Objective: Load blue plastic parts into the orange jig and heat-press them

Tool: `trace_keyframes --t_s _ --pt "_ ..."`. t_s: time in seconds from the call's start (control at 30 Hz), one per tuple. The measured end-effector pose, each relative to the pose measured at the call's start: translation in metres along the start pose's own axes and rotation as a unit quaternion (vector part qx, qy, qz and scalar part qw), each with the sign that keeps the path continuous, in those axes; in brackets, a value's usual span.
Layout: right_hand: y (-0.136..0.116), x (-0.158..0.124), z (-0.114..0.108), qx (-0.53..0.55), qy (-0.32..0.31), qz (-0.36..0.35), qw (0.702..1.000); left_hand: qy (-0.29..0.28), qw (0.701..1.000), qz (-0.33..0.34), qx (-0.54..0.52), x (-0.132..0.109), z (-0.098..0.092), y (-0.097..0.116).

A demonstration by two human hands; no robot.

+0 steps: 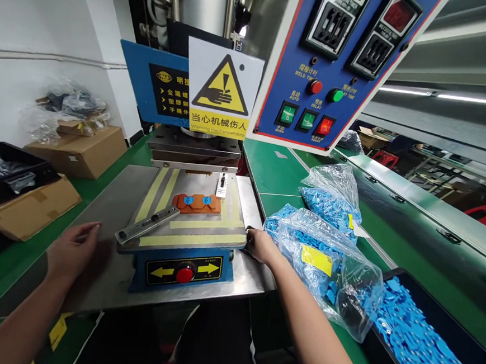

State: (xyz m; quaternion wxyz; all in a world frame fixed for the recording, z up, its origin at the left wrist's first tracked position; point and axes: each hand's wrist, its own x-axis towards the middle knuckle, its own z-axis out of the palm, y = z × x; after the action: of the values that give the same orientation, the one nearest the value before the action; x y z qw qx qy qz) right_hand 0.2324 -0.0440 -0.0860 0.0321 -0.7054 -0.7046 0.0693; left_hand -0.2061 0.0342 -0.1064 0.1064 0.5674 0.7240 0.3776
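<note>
An orange jig with two small blue parts in it lies on the press's taped work plate, in front of the press head. My left hand rests on the steel base sheet to the left of the plate, its fingers curled and spread with nothing in them. At the plate's right edge my right hand has its fingers pressed on a small dark button there. A metal bar lies slanted on the plate's front left.
A red round button sits between yellow arrows on the blue front. The blue control panel and a warning sign hang above. Bags of blue parts and a black tray of them lie right. Cardboard boxes stand left.
</note>
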Motion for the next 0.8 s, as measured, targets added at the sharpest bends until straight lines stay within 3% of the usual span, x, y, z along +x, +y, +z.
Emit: trace_keyframes --t_s 0.13,0.27,0.37,0.53,0.63,0.8 --pt "-0.002 0.004 -0.001 0.002 -0.011 -0.006 1.0 0.044 0.998 -0.014 -0.032 -0.01 -0.013 0.008" --pt "-0.013 0.009 -0.002 0.012 -0.016 -0.023 1.0 0.098 0.993 0.017 -0.071 -0.016 -0.02 0.028" --pt "-0.019 0.01 -0.001 0.028 -0.012 -0.032 0.999 0.14 0.98 0.088 -0.106 -0.022 -0.019 0.048" --pt "-0.014 0.006 0.001 0.057 0.02 -0.005 0.998 0.177 0.936 0.274 -0.134 -0.047 -0.024 0.084" --pt "-0.009 0.005 0.003 0.082 0.038 0.012 0.996 0.154 0.907 0.365 -0.144 -0.065 -0.029 0.105" --pt "-0.006 0.004 0.007 0.159 0.057 0.019 0.985 0.044 0.876 0.451 -0.167 -0.087 -0.027 0.135"
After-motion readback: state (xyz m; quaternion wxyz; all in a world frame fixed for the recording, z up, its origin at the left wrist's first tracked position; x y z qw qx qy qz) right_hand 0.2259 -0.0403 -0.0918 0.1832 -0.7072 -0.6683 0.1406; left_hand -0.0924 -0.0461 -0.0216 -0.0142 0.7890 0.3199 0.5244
